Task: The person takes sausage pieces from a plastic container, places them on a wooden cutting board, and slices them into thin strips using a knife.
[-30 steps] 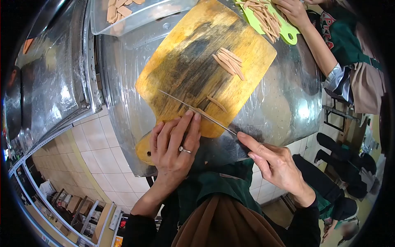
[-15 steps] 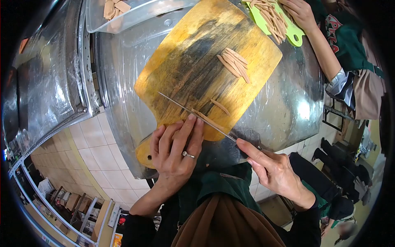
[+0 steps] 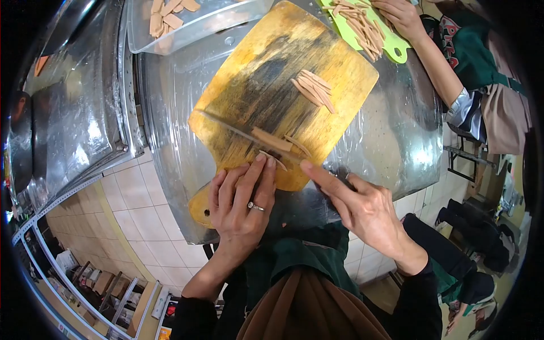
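Note:
My right hand [image 3: 368,209] grips a knife [image 3: 232,129], its index finger stretched along the back of the blade. The blade lies slantwise over a worn wooden cutting board [image 3: 345,62], pointing up left. My left hand [image 3: 243,198], with a ring on it, presses its fingertips on a thin light-brown meat-like strip [image 3: 275,160] on the near side of the blade. Just beyond the blade lies a wider light-brown piece [image 3: 272,139], with a curved thin strip [image 3: 297,145] beside it. A small pile of cut strips [image 3: 313,90] rests farther up the board.
A clear plastic tub [image 3: 209,28] with flat brown pieces [image 3: 170,17] stands at the top left. At the top right, a co-worker's hand [image 3: 399,17] is at a green cutting board [image 3: 398,55] with many strips. Plastic film covers the metal table [image 3: 396,136].
The knife has moved up and left, away from my left fingertips. A wider piece now shows beyond the blade, and a thin strip lies under my left fingertips. The view has shifted slightly.

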Tool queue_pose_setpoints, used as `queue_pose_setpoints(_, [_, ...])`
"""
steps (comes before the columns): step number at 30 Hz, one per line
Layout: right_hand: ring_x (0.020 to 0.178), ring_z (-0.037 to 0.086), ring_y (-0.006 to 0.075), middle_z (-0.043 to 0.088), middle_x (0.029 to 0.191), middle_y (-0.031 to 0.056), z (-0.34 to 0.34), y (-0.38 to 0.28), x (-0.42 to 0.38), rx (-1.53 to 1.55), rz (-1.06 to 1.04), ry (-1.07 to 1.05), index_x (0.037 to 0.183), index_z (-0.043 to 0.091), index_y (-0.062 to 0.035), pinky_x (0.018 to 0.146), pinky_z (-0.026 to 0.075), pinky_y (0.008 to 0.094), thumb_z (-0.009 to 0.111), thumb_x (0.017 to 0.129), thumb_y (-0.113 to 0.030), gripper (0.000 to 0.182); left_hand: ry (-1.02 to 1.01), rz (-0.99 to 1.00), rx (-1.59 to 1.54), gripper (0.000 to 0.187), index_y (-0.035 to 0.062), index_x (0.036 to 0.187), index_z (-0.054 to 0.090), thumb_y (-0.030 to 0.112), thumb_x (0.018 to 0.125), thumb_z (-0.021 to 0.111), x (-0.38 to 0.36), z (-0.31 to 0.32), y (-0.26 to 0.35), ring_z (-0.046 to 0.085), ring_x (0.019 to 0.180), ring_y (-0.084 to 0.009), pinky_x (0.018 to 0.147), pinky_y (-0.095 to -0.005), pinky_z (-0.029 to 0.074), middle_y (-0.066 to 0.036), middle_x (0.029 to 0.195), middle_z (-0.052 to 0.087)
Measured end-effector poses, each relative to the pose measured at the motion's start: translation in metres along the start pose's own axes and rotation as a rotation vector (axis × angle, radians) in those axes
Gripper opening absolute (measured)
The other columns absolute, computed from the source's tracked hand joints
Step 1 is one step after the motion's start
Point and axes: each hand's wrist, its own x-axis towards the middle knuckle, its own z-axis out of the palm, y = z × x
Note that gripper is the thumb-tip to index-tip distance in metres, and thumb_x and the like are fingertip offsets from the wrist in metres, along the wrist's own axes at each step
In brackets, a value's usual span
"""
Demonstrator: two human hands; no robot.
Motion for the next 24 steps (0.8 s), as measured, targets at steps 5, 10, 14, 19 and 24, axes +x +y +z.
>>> queue_pose_setpoints(5, [0.045,0.056,0.0209,0.047,0.065,0.0064,-0.005,0.0,-0.018,0.013,-0.039,0.054,0.157,0.046,-0.0334,0.046,0.055,0.0395,0.068,0.086,0.001,0.081,0.039,-0.015,-0.096,0.038,0.0075,0.122,0.074,0.006,0.084,0.078,-0.003,0.003,-0.004,0.067,0.108,-0.0221,0.104,-0.0417,0.047,-0.003,0.125,0.071])
queue_pose_setpoints(10, [0.047,0.055,0.0231,0.052,0.063,0.0109,0.003,-0.003,-0.037,0.156,-0.049,0.052,0.156,0.048,-0.0305,0.047,0.053,0.0399,0.068,0.088,-0.001,0.076,0.111,-0.137,-0.401,0.024,0.0018,0.111,0.072,-0.004,0.088,0.072,-0.009,-0.007,-0.009,0.069,0.106,-0.0273,0.099,-0.0426,0.051,-0.01,0.117,0.072])
queue_pose_setpoints(14, [0.058,0.06,0.0296,0.063,0.071,0.0147,-0.004,-0.008,-0.03,0.32,0.006,-0.034,0.15,0.055,-0.0223,0.06,0.054,0.0426,0.069,0.092,-0.002,0.063,0.165,-0.38,-0.638,0.013,-0.0013,0.105,0.069,-0.006,0.093,0.067,-0.013,-0.026,-0.014,0.07,0.105,-0.0268,0.096,-0.0372,0.053,-0.014,0.111,0.072])
queue_pose_setpoints(19, [0.062,0.064,0.0276,0.064,0.073,0.0152,-0.019,0.014,-0.003,0.376,0.085,0.001,0.152,0.053,-0.0217,0.065,0.055,0.0379,0.063,0.098,-0.006,0.057,0.18,-0.303,-0.442,0.015,0.0001,0.112,0.07,0.0,0.098,0.063,0.016,-0.045,-0.042,0.068,0.111,-0.0278,0.095,-0.0359,0.053,-0.016,0.117,0.071])
queue_pose_setpoints(24, [0.062,0.064,0.0264,0.064,0.074,0.0171,-0.034,0.049,0.026,0.549,0.112,0.062,0.156,0.048,-0.0255,0.068,0.053,0.0378,0.057,0.105,-0.018,0.052,0.197,-0.213,-0.493,0.02,-0.0005,0.117,0.069,0.003,0.099,0.063,0.087,-0.062,-0.08,0.068,0.111,-0.0275,0.092,-0.0362,0.054,-0.017,0.122,0.07])
